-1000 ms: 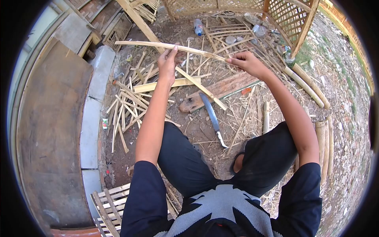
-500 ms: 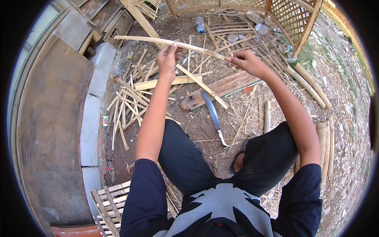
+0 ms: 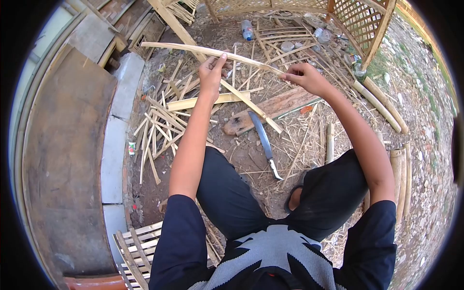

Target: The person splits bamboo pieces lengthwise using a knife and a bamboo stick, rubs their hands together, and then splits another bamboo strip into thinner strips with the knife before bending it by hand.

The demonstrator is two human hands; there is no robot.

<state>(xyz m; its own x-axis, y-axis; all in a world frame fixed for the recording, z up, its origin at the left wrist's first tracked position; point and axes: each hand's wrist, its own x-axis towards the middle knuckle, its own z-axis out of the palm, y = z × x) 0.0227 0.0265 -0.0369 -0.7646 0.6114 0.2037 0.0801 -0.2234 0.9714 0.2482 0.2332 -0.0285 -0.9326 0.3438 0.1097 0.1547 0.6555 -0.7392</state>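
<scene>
A long pale bamboo strip (image 3: 181, 47) is held up across the view, thinner and frayed toward its right end. My left hand (image 3: 212, 70) grips it near the middle, thumb on top. At the thin right end, my right hand (image 3: 302, 78) pinches the strip between thumb and fingers. Below, a machete (image 3: 261, 135) lies on the ground between my knees, its tip by a worn wooden plank (image 3: 263, 110). One split bamboo piece (image 3: 251, 105) rests slantwise over that plank. Another wider piece (image 3: 208, 100) lies behind it.
A pile of bamboo strips (image 3: 162, 123) lies to the left. Bamboo poles (image 3: 382, 104) lie at the right, beside gravel. A plastic bottle (image 3: 247, 30) and a lattice panel (image 3: 367, 29) are at the back. A slatted bamboo piece (image 3: 137, 251) sits at lower left.
The view has shifted slightly. Both hands stay on the bamboo strip in nearly the same pose, with the right fingers bent slightly differently at its thin end.
</scene>
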